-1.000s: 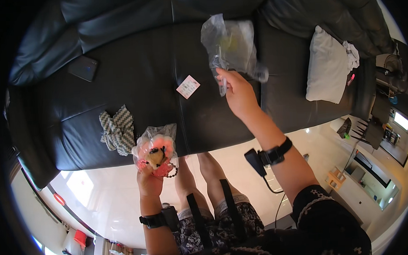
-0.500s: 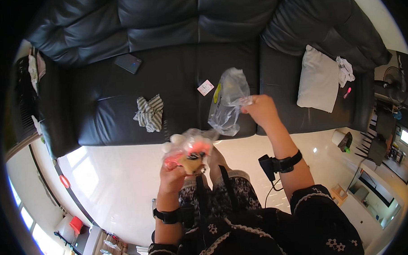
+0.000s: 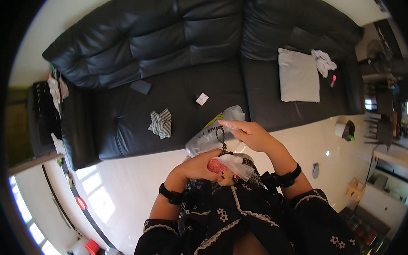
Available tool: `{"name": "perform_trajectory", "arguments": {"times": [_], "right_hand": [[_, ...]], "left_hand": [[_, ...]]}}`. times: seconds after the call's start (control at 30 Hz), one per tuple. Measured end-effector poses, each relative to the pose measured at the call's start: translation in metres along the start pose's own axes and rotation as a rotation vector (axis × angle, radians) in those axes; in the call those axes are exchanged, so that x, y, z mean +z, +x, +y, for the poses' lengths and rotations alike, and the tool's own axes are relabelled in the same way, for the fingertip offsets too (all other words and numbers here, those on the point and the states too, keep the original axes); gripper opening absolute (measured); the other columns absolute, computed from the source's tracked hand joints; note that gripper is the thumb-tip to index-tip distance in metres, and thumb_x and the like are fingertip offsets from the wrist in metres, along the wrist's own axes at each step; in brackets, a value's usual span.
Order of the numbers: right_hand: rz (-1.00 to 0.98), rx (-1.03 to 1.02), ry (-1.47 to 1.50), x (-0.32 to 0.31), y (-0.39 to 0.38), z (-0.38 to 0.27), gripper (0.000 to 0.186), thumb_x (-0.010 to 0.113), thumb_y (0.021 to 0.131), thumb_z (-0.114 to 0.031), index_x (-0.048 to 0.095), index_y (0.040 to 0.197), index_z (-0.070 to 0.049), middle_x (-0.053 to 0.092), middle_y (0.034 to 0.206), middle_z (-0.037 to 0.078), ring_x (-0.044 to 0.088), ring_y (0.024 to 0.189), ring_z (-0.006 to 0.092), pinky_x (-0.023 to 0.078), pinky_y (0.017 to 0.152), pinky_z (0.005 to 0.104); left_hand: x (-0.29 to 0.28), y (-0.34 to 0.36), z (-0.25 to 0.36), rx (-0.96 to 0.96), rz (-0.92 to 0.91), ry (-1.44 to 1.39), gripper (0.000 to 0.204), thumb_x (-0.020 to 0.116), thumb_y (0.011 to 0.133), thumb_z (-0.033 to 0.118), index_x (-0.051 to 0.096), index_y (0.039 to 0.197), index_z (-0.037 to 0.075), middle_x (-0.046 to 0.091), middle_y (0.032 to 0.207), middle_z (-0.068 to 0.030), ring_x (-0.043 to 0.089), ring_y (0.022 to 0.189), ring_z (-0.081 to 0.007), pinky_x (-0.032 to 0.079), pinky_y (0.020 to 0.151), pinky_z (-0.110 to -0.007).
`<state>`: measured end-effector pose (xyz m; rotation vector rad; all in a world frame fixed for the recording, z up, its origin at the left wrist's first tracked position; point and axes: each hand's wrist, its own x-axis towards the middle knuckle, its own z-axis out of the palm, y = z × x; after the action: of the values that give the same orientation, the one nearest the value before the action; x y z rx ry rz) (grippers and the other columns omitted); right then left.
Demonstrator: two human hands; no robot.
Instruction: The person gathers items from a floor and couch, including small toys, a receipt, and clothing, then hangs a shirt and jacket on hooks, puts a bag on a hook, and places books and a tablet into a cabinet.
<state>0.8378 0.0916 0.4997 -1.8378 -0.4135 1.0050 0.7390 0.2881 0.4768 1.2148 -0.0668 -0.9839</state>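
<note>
My left hand (image 3: 200,166) is closed around a small pink, tan and white toy figure (image 3: 226,175), held in front of my body. Clear plastic film (image 3: 243,171) hangs at the toy's side. From its top a dark braided or beaded strap (image 3: 220,135) rises to my right hand (image 3: 253,135), whose thumb and fingers pinch the strap's upper end. Behind both hands, a clear plastic bag (image 3: 203,140) with a yellow patch lies at the sofa's front edge. Whether my right fingers also touch the bag, I cannot tell.
The black leather sofa (image 3: 122,114) bears a dark phone (image 3: 141,87), a striped cloth (image 3: 160,123), a small pinkish card (image 3: 202,99), a grey cushion (image 3: 299,75), a white cloth (image 3: 324,63) and a pink object (image 3: 333,81). A grey slipper-like thing (image 3: 315,170) lies on the glossy floor.
The toy has come in closer to my body and right. My right hand has moved from the bag to the strap. The bag now lies lower, at the sofa edge.
</note>
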Motion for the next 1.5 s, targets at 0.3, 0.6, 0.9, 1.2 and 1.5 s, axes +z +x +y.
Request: {"name": "perform_trajectory", "arguments": {"times": [0.3,0.6,0.9,1.2,1.5], "right_hand": [[0.323,-0.004,-0.152,0.037,-0.035,-0.005,0.032,0.044,0.087,-0.006,0.05,0.119,-0.008,0.056,0.115,0.009,0.055,0.103,0.0221,0.039,0.088,0.0259],[0.202,-0.182,0.006,0.12,-0.046,-0.043,0.031,0.047,0.079,0.003,0.059,0.106,-0.006,0.061,0.102,0.012,0.058,0.094,0.0229,0.044,0.082,0.0288],[0.334,-0.09,-0.123,0.173,-0.07,-0.066,0.037,0.05,0.074,0.003,0.06,0.105,-0.014,0.061,0.087,0.013,0.058,0.079,0.0275,0.046,0.072,0.0318],[0.376,0.002,0.011,0.189,-0.06,-0.049,0.037,0.051,0.078,-0.002,0.057,0.112,-0.016,0.06,0.086,0.014,0.058,0.075,0.0252,0.045,0.069,0.0294],[0.235,0.084,-0.003,0.209,-0.021,-0.035,0.038,0.047,0.085,-0.012,0.049,0.122,-0.021,0.053,0.065,0.007,0.054,0.062,0.0202,0.044,0.062,0.0296]], "left_hand": [[0.005,-0.028,0.03,0.014,-0.307,0.095,0.048,0.064,0.059,0.006,0.048,0.104,-0.003,0.056,0.089,-0.0073,0.051,0.076,-0.0089,0.045,0.066,-0.023],[-0.044,-0.07,-0.008,-0.001,-0.351,-0.059,0.059,0.065,0.06,0.005,0.043,0.114,-0.002,0.055,0.095,-0.0039,0.051,0.082,-0.0083,0.044,0.072,-0.023],[-0.071,-0.076,-0.036,0.071,-0.231,-0.479,0.058,0.062,0.064,0.007,0.04,0.117,-0.002,0.055,0.105,-0.0132,0.057,0.093,-0.0212,0.046,0.082,-0.032],[-0.107,-0.067,-0.068,-0.099,-0.094,-0.806,0.044,0.052,0.08,0.02,0.042,0.117,0.0,0.053,0.114,-0.0152,0.057,0.098,-0.0267,0.049,0.08,-0.035],[-0.104,-0.023,-0.145,-0.125,0.493,-1.142,0.031,0.056,0.081,0.014,0.047,0.11,0.009,0.055,0.102,-0.0061,0.057,0.086,-0.0201,0.048,0.068,-0.03]]}}
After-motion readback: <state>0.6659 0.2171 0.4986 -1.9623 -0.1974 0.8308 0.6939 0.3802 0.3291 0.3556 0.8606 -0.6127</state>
